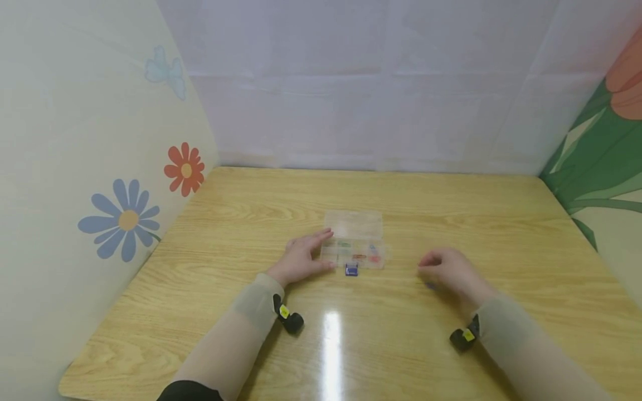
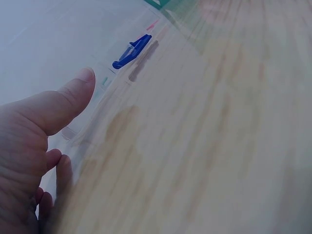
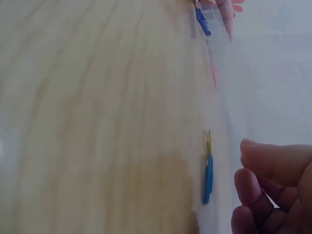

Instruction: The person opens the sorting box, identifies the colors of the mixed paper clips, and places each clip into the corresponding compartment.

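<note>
A clear plastic compartment box [image 1: 328,253] lies on the table with its lid [image 1: 353,224] folded back. Small green, red, pink and blue pieces show in several compartments. A blue latch [image 1: 351,269] is at the box's front edge. My left hand [image 1: 302,257] rests at the box's left end, thumb [image 2: 73,100] along the front corner and a finger at the back. To the right of the box, my right hand [image 1: 451,270] hovers with bent fingers, nothing seen between them. Beside those fingers, a small blue piece with a thin yellow loop [image 3: 208,178] is on the table.
The table [image 1: 251,200] is wood-patterned, with a bright light streak in front of the box. A white cloth [image 1: 381,111] hangs behind it. Flower-printed panels [image 1: 100,111] border the left and right sides.
</note>
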Tool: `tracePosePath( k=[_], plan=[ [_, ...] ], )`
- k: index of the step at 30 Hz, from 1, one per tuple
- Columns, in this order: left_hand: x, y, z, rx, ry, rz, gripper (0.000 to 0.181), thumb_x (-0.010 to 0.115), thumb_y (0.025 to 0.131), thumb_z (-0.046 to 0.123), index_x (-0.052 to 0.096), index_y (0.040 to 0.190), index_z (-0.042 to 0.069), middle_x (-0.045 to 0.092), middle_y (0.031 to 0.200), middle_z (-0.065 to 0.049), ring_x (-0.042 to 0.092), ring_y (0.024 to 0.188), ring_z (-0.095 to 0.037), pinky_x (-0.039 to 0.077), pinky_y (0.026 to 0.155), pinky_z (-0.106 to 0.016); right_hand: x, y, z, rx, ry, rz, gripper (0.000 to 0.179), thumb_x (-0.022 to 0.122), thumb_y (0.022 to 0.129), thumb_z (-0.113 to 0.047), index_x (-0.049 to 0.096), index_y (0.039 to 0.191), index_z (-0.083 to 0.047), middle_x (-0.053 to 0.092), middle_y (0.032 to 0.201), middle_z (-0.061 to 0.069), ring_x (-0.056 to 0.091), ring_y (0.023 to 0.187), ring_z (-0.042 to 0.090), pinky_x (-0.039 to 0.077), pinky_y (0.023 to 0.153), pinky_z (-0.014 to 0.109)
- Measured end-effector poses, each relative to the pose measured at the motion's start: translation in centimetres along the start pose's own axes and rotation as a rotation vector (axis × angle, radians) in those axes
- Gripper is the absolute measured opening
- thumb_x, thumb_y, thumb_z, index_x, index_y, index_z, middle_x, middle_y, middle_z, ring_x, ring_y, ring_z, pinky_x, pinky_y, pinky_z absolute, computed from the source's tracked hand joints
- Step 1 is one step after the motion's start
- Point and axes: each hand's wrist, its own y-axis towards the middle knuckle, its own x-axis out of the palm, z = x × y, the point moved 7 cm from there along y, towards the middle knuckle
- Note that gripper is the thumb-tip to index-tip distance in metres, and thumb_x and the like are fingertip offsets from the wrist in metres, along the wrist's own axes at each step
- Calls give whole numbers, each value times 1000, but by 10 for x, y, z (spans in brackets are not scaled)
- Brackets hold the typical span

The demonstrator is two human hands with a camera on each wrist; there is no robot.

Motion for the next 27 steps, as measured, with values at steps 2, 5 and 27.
tracePosePath(
  k=[2, 5, 27],
  plan=[
    [0, 0, 0, -1, 2, -1, 83, 68, 82, 55, 32, 151, 28, 23, 155, 16, 29, 140, -21, 11, 113, -49, -2, -1, 4, 12, -5, -1, 30, 71, 86, -24, 63, 107, -5, 59, 111, 10, 51, 103, 27, 40, 86, 43],
    [-1, -1, 1, 1, -8, 1, 83, 68, 82, 55, 32, 151, 27, 23, 155, 16, 29, 140, -21, 11, 113, -50, -4, -1, 5, -17, -50, 1, 29, 70, 87, -23, 64, 107, -4, 60, 110, 11, 51, 102, 27, 41, 85, 43],
    [-1, -1, 1, 10, -26, 2, 83, 69, 82, 54, 33, 151, 26, 24, 156, 15, 30, 140, -23, 11, 112, -50, -3, -4, 5, -106, -246, -8, 22, 73, 84, -21, 67, 97, -4, 64, 97, 7, 55, 92, 24, 43, 83, 45]
  ],
)
